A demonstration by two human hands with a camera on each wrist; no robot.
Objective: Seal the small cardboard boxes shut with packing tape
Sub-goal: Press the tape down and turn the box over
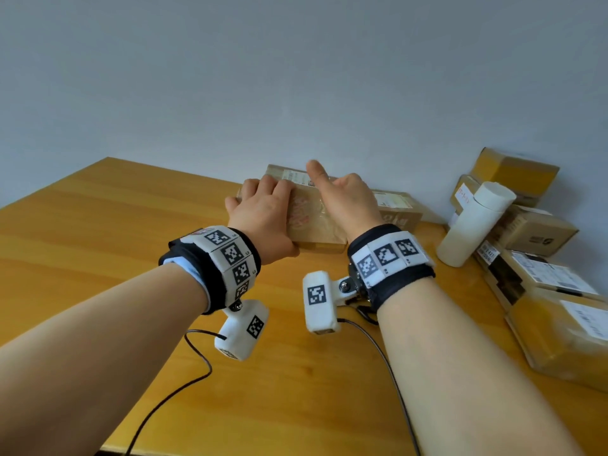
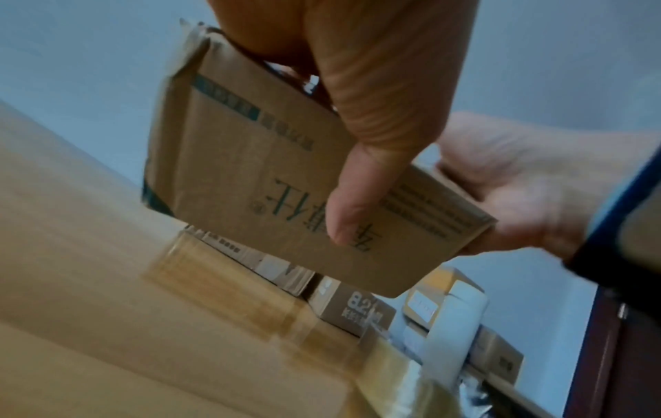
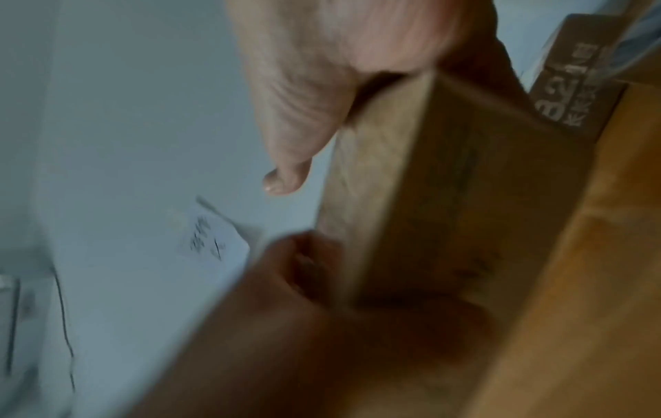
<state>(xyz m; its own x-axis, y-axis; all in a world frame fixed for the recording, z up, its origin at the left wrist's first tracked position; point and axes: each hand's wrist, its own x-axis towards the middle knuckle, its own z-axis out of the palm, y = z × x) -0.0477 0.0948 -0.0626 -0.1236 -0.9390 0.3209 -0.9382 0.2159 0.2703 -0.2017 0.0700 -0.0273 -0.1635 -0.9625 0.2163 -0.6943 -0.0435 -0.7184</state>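
Observation:
A small brown cardboard box (image 1: 316, 222) with red print and glossy tape on top is held between both hands near the far edge of the wooden table (image 1: 98, 241). In the left wrist view the box (image 2: 250, 169) hangs tilted, clear of the tabletop. My left hand (image 1: 260, 209) grips its left end, fingers over the top and thumb (image 2: 357, 175) on the printed face. My right hand (image 1: 348, 202) lies with its palm (image 2: 536, 183) against the box's right end. Its thumb (image 3: 286, 158) sticks out free of the box (image 3: 429, 183), and its fingers are hidden behind it.
Another box (image 1: 398, 209) lies against the wall just behind the held one. A pile of cardboard boxes (image 1: 533, 232) fills the table's right side, with a white cylinder (image 1: 473, 225) leaning on it. Labelled boxes (image 1: 559, 330) sit nearer at right. Camera cables (image 1: 171, 390) trail below my wrists.

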